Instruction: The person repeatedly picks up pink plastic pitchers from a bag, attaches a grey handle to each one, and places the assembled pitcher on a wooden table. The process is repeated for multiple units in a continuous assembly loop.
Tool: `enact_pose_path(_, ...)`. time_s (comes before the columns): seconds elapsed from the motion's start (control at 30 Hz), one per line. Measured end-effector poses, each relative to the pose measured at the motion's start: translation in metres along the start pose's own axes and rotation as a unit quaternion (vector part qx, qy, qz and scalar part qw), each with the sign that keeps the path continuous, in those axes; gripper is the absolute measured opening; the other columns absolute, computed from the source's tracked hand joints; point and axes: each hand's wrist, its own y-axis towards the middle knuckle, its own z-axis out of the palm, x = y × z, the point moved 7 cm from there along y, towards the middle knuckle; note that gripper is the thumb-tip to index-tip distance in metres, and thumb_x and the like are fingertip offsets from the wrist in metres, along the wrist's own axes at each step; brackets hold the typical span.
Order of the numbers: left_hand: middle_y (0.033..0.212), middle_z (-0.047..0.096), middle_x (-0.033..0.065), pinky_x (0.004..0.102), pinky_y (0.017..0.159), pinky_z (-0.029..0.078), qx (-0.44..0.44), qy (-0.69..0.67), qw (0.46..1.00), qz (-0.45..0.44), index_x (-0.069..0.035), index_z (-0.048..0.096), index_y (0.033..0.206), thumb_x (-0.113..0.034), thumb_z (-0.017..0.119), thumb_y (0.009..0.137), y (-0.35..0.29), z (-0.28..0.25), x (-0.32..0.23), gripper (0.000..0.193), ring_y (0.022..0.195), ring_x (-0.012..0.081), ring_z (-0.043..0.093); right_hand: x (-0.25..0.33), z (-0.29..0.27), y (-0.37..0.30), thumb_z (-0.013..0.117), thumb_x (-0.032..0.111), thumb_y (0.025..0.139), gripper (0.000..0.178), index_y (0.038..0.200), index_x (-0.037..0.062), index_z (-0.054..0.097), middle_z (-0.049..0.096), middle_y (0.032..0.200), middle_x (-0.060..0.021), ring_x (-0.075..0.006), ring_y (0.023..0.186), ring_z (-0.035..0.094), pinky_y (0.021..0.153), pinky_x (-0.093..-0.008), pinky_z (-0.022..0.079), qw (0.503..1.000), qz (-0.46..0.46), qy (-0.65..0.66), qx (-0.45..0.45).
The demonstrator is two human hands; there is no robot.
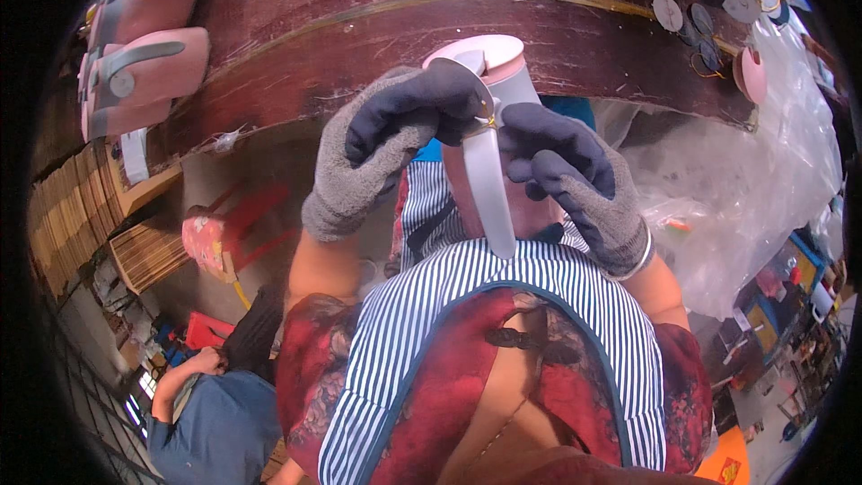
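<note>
A pink jug (459, 181) with a pale grey handle (489, 193) stands between my hands, close to the striped apron on my chest. Its rim and white spout area (498, 47) reach over the table's near edge. A gold string loops around the upper handle, with a round tag (467, 81) hanging from it. My left hand (382, 135), in a grey glove with a dark palm, is closed on the tag. Also gloved, my right hand (575, 175) has its fingers curled beside the string at the handle; whether they grip it is hidden.
The dark red table (359, 45) spans the far side. Several pink jugs (153, 72) lie at its left end. Round tags with gold strings (705, 18) lie at the far right, near clear plastic sheeting (745, 180). A red stool (233, 229), stacked cardboard (72, 207) and another person (215, 422) are on the left.
</note>
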Motion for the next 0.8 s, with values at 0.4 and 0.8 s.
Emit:
enact_pose_path(0.4, 0.125, 0.058, 0.0108, 0.0359, 0.095, 0.051, -0.033, 0.326, 0.922, 0.208, -0.013, 0.059, 0.134, -0.001, 0.068, 0.083, 0.011, 0.007, -0.022, 0.053, 0.113, 0.0261, 0.06, 0.014, 0.017, 0.014, 0.067, 0.013, 0.09, 0.055, 0.14, -0.0001, 0.048, 0.057, 0.136, -0.0132, -0.0196, 0.123, 0.055, 0.103, -0.0338, 0.045, 0.985, -0.131, -0.111, 0.03)
enact_pose_path(0.8, 0.111, 0.061, 0.0135, 0.0381, 0.097, 0.048, -0.035, 0.434, 0.894, 0.108, 0.0, 0.062, 0.104, 0.008, 0.069, 0.074, 0.001, -0.026, 0.003, 0.032, 0.109, 0.0303, 0.059, -0.119, -0.232, -0.067, 0.057, 0.025, 0.098, 0.036, 0.127, 0.0016, 0.059, 0.066, 0.107, -0.0075, -0.0128, 0.087, 0.06, 0.074, -0.0249, 0.049, 0.844, -0.177, 0.176, -0.474)
